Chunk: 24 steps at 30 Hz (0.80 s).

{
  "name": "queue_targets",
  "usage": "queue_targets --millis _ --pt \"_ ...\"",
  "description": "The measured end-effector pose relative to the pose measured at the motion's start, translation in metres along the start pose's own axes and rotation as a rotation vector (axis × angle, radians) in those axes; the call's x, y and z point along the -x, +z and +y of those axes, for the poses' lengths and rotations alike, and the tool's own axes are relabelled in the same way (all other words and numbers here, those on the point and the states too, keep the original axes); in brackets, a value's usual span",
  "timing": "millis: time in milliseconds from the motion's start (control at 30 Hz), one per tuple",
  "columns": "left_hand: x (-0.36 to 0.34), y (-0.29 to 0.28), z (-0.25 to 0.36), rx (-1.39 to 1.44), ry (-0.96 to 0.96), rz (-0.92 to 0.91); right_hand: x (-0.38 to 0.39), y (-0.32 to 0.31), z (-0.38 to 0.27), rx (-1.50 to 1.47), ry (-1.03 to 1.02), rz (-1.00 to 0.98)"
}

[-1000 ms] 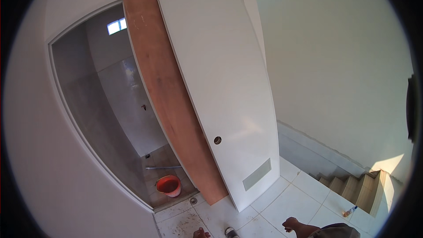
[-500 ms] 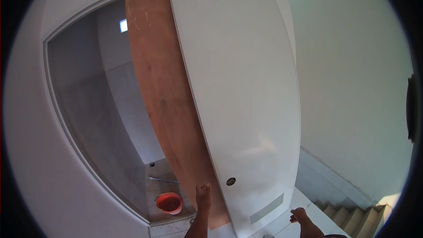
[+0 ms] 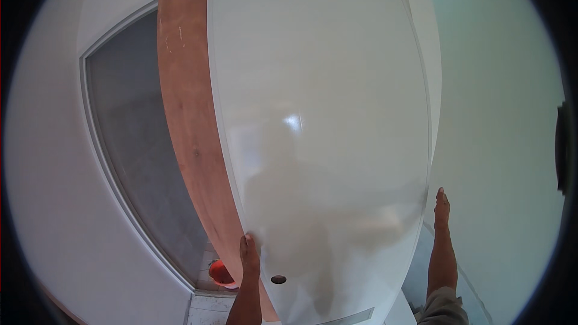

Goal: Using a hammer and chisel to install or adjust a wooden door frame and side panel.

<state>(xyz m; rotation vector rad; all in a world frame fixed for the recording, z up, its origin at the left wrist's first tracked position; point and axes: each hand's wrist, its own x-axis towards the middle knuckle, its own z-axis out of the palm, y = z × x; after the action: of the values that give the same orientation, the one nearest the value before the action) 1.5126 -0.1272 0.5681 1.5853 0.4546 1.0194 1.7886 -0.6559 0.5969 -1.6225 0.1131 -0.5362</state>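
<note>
A tall white door panel (image 3: 325, 84) with a round hole and a rectangular vent stands upright in front of a reddish-brown wooden panel (image 3: 186, 84). My left hand (image 3: 250, 256) grips the white panel's left edge, a little above and left of the hole, its fingertips partly hidden. Beside the right edge, my right hand (image 3: 441, 210) is raised with fingers stretched out and apart from the panel, holding nothing.
A doorway (image 3: 138, 162) to a grey tiled room is at the left, with a red bucket (image 3: 221, 274) on its floor, partly covered by the panel. A pale wall (image 3: 500, 114) rises on the right, and white floor tiles (image 3: 205, 313) show below.
My view has moved closer to the white panel. My left hand has come onto its left edge. My right hand has risen alongside the right edge, and the stairs have left view.
</note>
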Motion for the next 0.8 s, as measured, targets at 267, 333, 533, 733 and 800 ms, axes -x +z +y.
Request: queue_targets --millis 267,333,533,733,800 --pt "0.003 0.006 0.001 0.092 0.007 0.057 -0.033 0.052 -0.004 -0.113 0.108 -0.248" --pt "0.009 0.002 0.001 0.017 -0.058 0.083 -0.044 0.055 0.011 -0.153 0.097 -0.301" --pt "0.016 0.015 0.039 -0.153 -0.011 0.133 -0.072 0.035 0.027 -0.271 -0.054 -0.193" --pt "0.053 -0.021 0.061 -0.102 0.114 0.130 0.027 0.036 -0.061 -0.224 0.058 -0.042" --pt "0.054 -0.030 0.061 -0.066 0.182 0.194 0.039 0.026 -0.065 -0.225 0.063 0.047"
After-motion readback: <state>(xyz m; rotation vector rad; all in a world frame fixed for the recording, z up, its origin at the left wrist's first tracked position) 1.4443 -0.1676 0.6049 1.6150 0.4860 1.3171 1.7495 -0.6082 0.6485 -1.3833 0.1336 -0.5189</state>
